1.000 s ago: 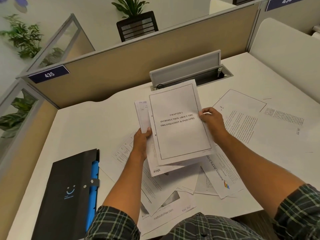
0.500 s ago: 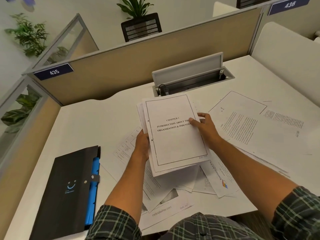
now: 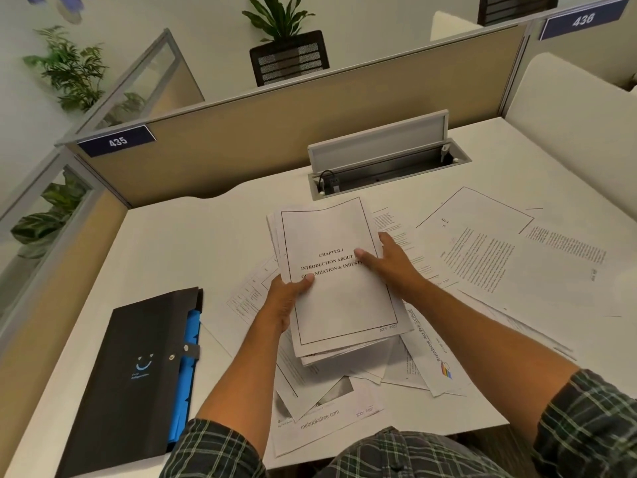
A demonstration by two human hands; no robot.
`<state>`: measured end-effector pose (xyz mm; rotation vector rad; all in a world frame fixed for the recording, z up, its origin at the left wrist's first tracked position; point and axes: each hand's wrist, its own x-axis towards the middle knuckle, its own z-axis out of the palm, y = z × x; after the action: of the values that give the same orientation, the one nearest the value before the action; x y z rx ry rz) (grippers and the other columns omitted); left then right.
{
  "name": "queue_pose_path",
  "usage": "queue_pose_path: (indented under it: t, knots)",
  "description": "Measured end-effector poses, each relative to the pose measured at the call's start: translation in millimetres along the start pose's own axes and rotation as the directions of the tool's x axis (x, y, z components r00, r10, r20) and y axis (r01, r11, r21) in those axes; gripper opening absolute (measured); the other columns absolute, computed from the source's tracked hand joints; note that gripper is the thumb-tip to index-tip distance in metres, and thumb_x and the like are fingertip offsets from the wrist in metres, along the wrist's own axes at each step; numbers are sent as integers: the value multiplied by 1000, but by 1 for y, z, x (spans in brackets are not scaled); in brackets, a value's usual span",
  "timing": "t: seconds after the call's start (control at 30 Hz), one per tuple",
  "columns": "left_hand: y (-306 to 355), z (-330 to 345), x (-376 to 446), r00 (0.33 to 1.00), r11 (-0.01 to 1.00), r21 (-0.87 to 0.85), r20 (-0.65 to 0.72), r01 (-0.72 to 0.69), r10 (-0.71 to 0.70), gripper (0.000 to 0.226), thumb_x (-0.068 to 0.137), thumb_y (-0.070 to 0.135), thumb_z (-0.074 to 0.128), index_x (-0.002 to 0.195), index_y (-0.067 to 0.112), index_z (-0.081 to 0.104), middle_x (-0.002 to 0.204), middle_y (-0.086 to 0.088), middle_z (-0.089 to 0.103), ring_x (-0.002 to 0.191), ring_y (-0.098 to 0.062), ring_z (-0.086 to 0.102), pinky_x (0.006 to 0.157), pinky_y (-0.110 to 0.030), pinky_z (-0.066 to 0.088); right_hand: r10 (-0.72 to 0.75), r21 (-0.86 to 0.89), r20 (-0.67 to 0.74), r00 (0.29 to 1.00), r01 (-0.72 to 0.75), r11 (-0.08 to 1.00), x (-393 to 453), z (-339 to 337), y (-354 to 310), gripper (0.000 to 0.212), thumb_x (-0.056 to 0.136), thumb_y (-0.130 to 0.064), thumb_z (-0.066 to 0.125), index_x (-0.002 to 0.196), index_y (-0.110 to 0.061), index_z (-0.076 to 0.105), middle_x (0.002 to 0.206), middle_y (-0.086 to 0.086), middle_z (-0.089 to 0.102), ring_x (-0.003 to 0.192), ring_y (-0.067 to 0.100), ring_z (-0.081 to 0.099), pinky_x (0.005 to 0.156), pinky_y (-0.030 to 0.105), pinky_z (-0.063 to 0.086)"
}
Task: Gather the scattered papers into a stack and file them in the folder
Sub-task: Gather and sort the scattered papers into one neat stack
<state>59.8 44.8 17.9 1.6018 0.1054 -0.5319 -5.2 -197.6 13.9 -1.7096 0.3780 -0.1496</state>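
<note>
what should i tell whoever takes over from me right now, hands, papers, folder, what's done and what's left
Left hand: grips the left edge of the paper stack, thumb on top.
Right hand: holds its right edge.
The stack, topped by the "Chapter 1" page, is held over the loose sheets spread across the desk.
Black folder: shut, strap fastened, on the desk at left.
Done: several sheets gathered.
Left: collect the remaining sheets at right and near the front edge, square the stack, open the folder, file it.
</note>
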Motion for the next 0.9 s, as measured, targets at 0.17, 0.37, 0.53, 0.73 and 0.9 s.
queue_pose_path:
  t: [0.17, 0.37, 0.53, 0.73, 0.9]
  knots:
    - [-3, -5, 2, 998, 1000, 4, -58, -17, 17, 25, 86, 12, 80, 103, 25, 68, 90, 15, 77, 78, 5, 71, 62, -13, 54, 67, -324, -173, 983, -120, 938, 9, -13, -1, 39, 104, -54, 46, 103, -20, 64, 104, 2, 70, 95, 24, 65, 84, 38, 50]
    - [-5, -11, 5, 992, 999, -44, -128, -23, 18, 26, 86, 10, 80, 100, 27, 65, 94, 13, 71, 86, -2, 66, 70, -18, 50, 276, -724, -456, 846, -533, 438, 3, -56, 25, 83, 80, -60, 73, 141, -9, 47, 145, 17, 49, 135, 38, 45, 113, 56, 33]
    - [-7, -12, 12, 989, 996, -88, -147, -2, -11, 25, 85, 11, 82, 98, 25, 65, 93, 12, 72, 87, -4, 66, 74, -20, 49, 325, -698, -474, 818, -574, 429, -2, -70, 37, 93, 75, -63, 80, 142, -8, 46, 148, 19, 45, 139, 40, 42, 115, 56, 29]
    - [-7, -8, 18, 988, 993, -115, -149, 15, -32, 46, 85, 16, 83, 121, 19, 54, 98, 12, 63, 89, -5, 58, 90, -25, 40, 300, -495, -466, 832, -527, 691, -2, -76, 45, 55, 86, -37, 79, 127, -9, 56, 122, 14, 64, 110, 35, 63, 91, 42, 50]
    - [-7, -9, 20, 985, 996, -89, -165, 29, -44, 52, 85, 19, 83, 127, 17, 53, 111, 1, 64, 114, -22, 55, 100, -34, 39, 187, -301, -486, 853, -365, 881, -7, -75, 55, 19, 102, -24, 57, 103, -7, 65, 95, 8, 67, 84, 27, 62, 61, 29, 39]
